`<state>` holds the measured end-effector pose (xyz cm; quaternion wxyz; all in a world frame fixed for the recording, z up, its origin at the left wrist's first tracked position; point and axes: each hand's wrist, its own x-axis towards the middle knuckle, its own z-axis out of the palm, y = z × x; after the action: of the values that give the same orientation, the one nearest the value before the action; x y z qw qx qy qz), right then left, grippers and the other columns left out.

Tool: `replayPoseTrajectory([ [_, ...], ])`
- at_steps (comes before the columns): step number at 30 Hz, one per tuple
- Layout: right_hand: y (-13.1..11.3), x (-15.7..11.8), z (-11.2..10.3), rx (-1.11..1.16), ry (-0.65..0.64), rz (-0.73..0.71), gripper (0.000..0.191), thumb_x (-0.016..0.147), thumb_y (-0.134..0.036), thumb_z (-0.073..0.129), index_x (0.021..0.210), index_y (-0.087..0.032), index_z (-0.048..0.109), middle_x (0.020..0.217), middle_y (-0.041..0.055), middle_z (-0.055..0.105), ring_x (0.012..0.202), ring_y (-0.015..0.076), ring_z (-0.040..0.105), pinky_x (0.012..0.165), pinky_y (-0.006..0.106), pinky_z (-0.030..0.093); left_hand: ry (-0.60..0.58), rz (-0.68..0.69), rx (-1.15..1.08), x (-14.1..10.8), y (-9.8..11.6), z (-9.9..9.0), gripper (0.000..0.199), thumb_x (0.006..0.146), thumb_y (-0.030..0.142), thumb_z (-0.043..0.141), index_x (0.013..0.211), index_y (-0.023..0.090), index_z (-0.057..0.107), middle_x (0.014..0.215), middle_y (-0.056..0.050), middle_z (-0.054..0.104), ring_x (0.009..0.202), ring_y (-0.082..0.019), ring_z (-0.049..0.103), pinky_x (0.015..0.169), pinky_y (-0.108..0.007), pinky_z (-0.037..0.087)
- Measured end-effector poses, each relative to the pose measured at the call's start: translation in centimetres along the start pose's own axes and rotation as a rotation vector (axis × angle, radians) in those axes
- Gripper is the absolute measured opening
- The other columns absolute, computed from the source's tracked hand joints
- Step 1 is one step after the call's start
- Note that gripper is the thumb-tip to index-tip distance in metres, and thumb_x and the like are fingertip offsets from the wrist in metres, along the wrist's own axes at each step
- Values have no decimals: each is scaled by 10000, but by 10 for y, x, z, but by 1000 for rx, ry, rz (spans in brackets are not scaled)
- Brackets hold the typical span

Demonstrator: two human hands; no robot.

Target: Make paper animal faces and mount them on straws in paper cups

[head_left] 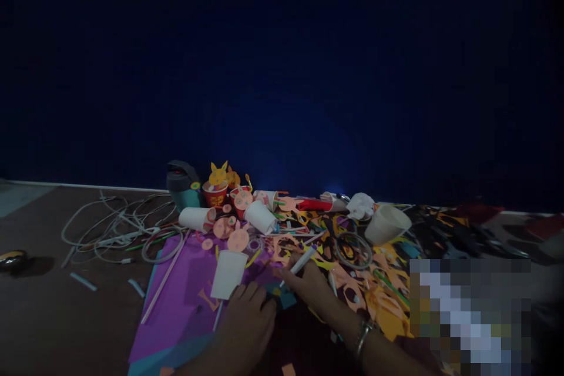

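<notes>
My left hand (251, 320) lies palm down at the lower middle, its fingers bent near the base of a white paper cup (229, 275). Above that cup rises a pink rabbit-like paper head (238, 239), with yellow strips at both sides. A thin straw (217, 315) runs below the cup. In my right hand (308, 285), between thumb and fingers, is a white pen (303, 259), tilted with its lower end toward the table. Under the cup spreads purple paper (167, 305). Whatever the left fingertips may hold is too dark to tell.
Paper scraps (385, 305) cover the right side. Tangled white cables (118, 226) lie at left, near a teal-and-grey container (183, 185). Red cups (215, 195), a tilted white cup (386, 224) and crumpled tissue (361, 205) stand along the back. A blurred block hides the lower right.
</notes>
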<state>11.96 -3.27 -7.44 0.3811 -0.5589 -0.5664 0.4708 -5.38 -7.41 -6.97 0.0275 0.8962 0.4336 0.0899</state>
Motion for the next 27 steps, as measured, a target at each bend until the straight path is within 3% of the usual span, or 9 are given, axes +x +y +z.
replayPoseTrajectory([
  [11,4,-2,1,-279,-22,-149,187,757,-282,554,611,-180,497,542,-46,459,525,101,414,507,210,328,17,9,19,-2,0,1,97,859,236,497,836,226,590,802,-11,557,780,-202,459,696,-358,286],
  [27,0,-4,2,-262,-51,-139,130,727,-228,551,625,-182,486,567,-41,482,541,102,442,505,201,328,28,-2,45,-1,-2,-1,114,865,247,485,848,216,593,800,-19,560,789,-202,453,704,-364,284],
])
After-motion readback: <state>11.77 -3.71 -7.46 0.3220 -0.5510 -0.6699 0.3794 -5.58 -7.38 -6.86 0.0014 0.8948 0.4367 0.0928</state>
